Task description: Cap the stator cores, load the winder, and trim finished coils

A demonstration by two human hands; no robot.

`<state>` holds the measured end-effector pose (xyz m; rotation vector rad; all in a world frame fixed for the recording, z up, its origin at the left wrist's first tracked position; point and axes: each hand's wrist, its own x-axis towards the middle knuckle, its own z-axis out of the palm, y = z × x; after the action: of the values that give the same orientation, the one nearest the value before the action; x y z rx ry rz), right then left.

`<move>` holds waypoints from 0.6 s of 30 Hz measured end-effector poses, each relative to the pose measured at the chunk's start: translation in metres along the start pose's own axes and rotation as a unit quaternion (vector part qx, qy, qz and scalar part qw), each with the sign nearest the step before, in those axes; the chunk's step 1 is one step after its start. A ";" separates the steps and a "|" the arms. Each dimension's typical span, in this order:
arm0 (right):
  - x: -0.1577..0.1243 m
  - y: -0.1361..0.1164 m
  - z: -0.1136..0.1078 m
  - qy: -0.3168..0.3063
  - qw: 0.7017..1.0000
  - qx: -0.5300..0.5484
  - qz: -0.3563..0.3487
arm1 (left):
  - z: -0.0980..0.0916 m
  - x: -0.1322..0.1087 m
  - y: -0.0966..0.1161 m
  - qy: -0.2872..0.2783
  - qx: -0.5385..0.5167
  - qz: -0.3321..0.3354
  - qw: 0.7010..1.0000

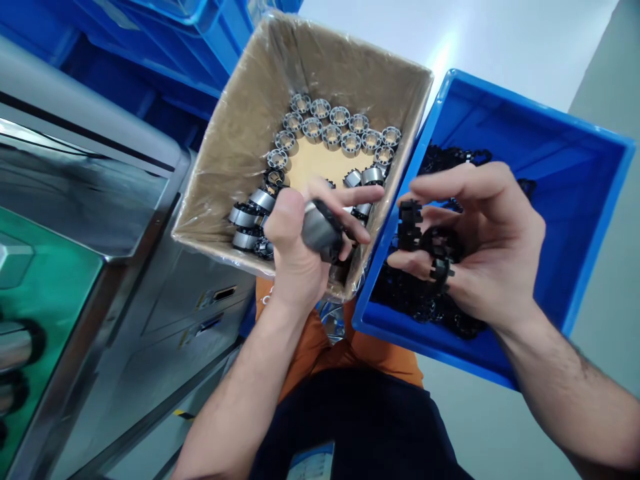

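Over the near side of the cardboard box [240,107], my left hand [295,257] grips a motor stator [320,232], a grey metal cylinder with a black end, slightly blurred. Its thumb is bent against the part while some fingers stretch to the right. My right hand [493,243] is curled above the blue bin [555,220] and holds several black plastic rings [410,223] with toothed edges, pinched between fingertips and inside the palm. Inside the box, bare metal stator cores [331,135] stand upright in rows. Stators with black ends [246,217] lie at its near left.
Loose black plastic parts [415,290] fill the lower part of the blue bin. To the left stands a metal machine [170,320] beside a green surface [45,300] with more cylindrical parts. Blue crates [165,53] are stacked behind the box.
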<state>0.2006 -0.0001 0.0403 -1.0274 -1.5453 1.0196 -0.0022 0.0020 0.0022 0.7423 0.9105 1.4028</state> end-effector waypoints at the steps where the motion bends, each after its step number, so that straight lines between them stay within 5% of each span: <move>1: 0.000 0.001 0.000 -0.009 1.000 0.007 0.002 | 0.001 0.001 -0.001 0.014 -0.011 -0.009 1.000; 6: 0.002 0.004 0.002 -0.052 0.996 0.067 0.000 | 0.001 0.001 -0.003 -0.027 0.037 -0.032 0.998; 18: 0.000 0.007 0.002 -0.036 0.999 -0.012 0.011 | -0.002 -0.007 -0.005 -0.091 0.055 -0.069 0.992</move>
<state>0.1996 0.0014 0.0331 -1.0354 -1.6112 1.0670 -0.0011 -0.0053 -0.0030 0.8593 0.8829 1.1521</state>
